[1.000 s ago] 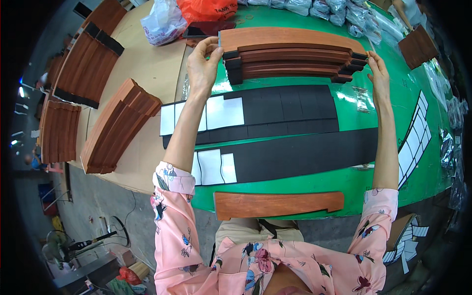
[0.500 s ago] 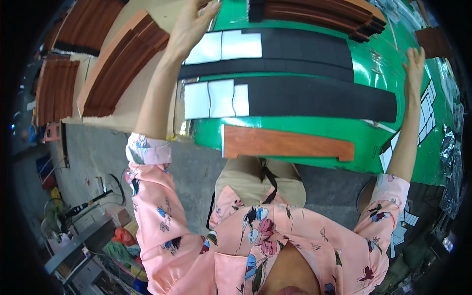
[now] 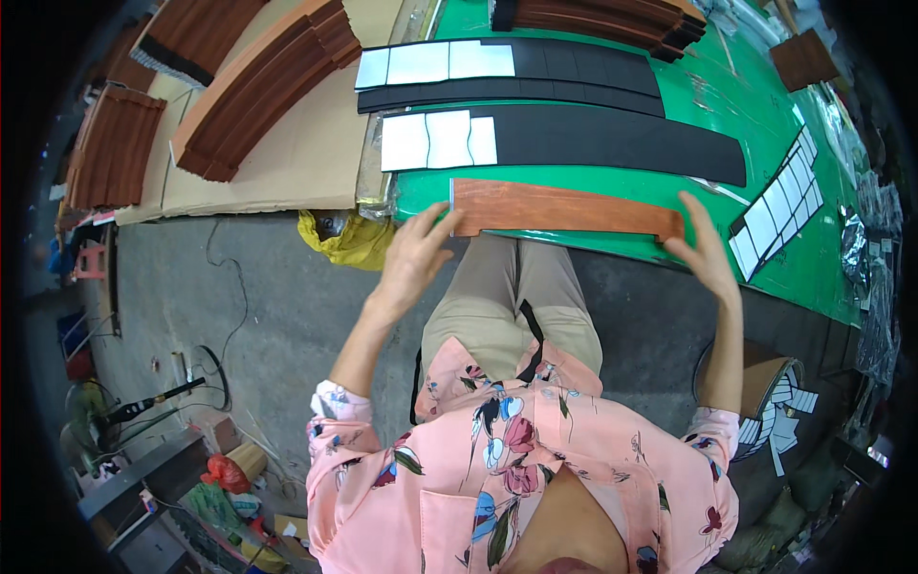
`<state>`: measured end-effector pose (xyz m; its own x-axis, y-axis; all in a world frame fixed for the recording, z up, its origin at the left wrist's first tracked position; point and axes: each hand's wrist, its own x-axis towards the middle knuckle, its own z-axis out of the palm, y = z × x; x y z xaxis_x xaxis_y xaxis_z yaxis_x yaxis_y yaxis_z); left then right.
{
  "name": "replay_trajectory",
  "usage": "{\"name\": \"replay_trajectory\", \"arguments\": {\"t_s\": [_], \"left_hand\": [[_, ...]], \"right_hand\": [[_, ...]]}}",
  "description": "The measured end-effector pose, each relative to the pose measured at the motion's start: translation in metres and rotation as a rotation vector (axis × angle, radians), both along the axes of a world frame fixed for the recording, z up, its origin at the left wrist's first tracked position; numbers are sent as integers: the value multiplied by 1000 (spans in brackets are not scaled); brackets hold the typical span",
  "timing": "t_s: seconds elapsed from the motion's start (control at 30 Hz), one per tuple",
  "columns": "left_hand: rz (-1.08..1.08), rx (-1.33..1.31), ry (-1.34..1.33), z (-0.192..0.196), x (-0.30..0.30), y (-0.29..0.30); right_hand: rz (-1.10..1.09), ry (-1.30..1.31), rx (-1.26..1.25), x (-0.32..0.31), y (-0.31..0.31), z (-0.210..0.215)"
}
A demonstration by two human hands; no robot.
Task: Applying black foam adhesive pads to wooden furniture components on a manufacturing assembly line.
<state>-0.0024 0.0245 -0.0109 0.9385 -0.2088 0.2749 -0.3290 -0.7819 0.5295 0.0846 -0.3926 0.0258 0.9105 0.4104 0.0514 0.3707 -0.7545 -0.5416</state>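
Table [image 3: 818, 263]; stack [image 3: 593, 24] toward its far edge; black strips [image 3: 622, 143] in between; board [image 3: 564, 206] along the near edge; gridded strip [image 3: 779, 206] toward the right edge; left hand [image 3: 414, 256] and right hand [image 3: 708, 251] apart, fingers spread, at the board's ends, contact unclear.

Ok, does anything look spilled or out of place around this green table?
White pieces poke out over the rim of the round container at lower right, looking half spilled. The gridded white sheet on the green table also lies slanted to the black strips.
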Motion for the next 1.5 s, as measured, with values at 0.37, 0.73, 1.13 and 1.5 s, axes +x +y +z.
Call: {"name": "replay_trajectory", "arguments": {"t_s": [0.37, 0.73, 1.13, 1.5], "left_hand": [[-31, 5, -348, -15, 19, 1], [44, -136, -180, 14, 38, 6], [-144, 11, -185, -12, 175, 13], [-133, 424, -288, -34, 201, 0]], "right_hand": [[43, -58, -87, 3, 1, -11], [25, -49, 33, 32, 9, 5], [360, -168, 31, 137, 177, 9], [213, -294, -35, 262, 269, -47]]}}
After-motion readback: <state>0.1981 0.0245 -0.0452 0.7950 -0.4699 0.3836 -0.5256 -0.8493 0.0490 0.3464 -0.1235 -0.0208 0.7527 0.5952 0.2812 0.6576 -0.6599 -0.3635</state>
